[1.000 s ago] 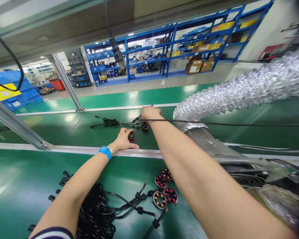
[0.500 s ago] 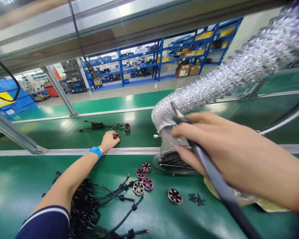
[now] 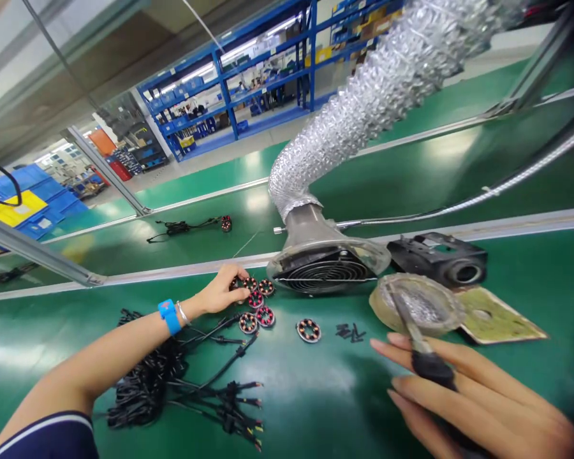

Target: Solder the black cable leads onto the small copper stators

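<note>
A green bench (image 3: 316, 395) carries everything at hand. The ribbed silver hose (image 3: 344, 121) drops onto a fan hood (image 3: 325, 271), likely so fumes are drawn off where the hands are. The black cable heap (image 3: 143, 382) lies to the left, some stripped ends pointing inward, probably for easy picking. The right hand (image 3: 483, 395) is clamped pen-like around a soldering iron (image 3: 433, 366), presumably by its grip to spare the fingers the heat; its tip shows over a bowl of metallic shavings (image 3: 416, 303), seemingly kept near for wiping. The left hand (image 3: 220, 292), well apart from the right, curls its thumb and fingers at a partly hidden ring; whether it grips that ring, I cannot tell. The copper-and-red wound rings (image 3: 265, 317) sit in a cluster just beside those fingertips, between cable heap and hood, perhaps grouped for reach. Counted: one hose, one hood, one bowl, one iron; six rings in the cluster, counting the hidden one, one apart to its right, one on the far strip; the cables and small black pieces (image 3: 347, 331) overlap too much to count.
</note>
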{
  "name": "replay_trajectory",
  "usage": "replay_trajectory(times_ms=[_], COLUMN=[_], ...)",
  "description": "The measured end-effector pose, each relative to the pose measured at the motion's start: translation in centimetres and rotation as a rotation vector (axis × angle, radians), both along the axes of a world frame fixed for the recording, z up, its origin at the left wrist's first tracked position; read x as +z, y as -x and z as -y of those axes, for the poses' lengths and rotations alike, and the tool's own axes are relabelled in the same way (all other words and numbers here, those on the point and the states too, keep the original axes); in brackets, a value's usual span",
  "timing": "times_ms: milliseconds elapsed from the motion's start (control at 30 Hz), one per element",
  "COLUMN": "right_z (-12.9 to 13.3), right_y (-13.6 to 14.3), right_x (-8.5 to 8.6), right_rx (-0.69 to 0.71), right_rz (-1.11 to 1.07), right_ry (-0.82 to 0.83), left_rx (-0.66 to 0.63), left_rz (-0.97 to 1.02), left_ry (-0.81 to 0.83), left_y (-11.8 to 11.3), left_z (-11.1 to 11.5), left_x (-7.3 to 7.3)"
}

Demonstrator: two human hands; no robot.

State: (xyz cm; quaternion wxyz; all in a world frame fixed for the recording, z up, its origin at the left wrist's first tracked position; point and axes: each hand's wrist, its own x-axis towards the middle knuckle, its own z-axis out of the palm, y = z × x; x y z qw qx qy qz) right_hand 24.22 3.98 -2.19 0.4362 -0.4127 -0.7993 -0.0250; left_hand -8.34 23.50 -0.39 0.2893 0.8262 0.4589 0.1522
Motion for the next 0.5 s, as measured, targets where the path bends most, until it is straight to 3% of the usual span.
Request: replay_trajectory(times_ms=[233,367,500], right_z=[-0.3,-1.5,-3.2], right_y=[1.0,2.9,5.0], right_x=[-1.3,-1.6,-1.9], right_rx=[0.152,0.158,0.125], right_rz=[0.090,0.244,0.396], right_ry=[-0.084,-0.047,-0.014], left_rx=[0.191,0.356,0.403], left_rz=[0.205,0.308,0.300], left_ry=[0.063,-0.079,-0.176], left_y=[-2.3,-1.4,-1.0], left_z=[0.6,2.3,6.8], left_x=[-1.0,1.1,2.7])
